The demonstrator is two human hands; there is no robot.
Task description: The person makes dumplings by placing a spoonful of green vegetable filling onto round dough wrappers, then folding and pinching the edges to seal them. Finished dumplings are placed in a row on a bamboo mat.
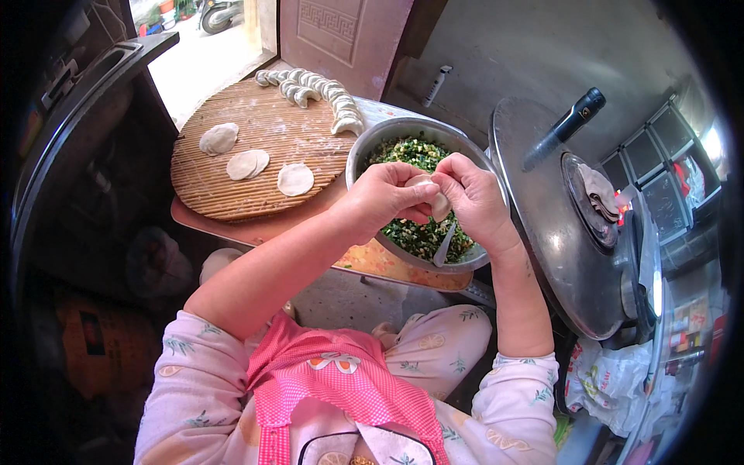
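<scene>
Above a metal bowl (361, 152) of chopped green and yellow filling (407, 150), both my hands pinch one pale dumpling (440, 206). My left hand (383, 195) holds its left side between thumb and fingers. On its upper right edge close the thumb and fingers of my right hand (474, 200). A spoon handle (445, 244) sticks out of the filling below. To the left, a round slatted board (244, 203) bears a single round wrapper (295, 179), two overlapping wrappers (249, 164) and a small wrapper stack (219, 139). Folded dumplings (340, 102) curve in rows along its far edge.
A low table (418, 273) carries the board and bowl. Close on the right stands a large round dark metal lid (523, 215), with a dark bottle (567, 125) and a folded cloth (598, 189). Plastic bags (610, 378) lie lower right. An open doorway (203, 58) is beyond the board.
</scene>
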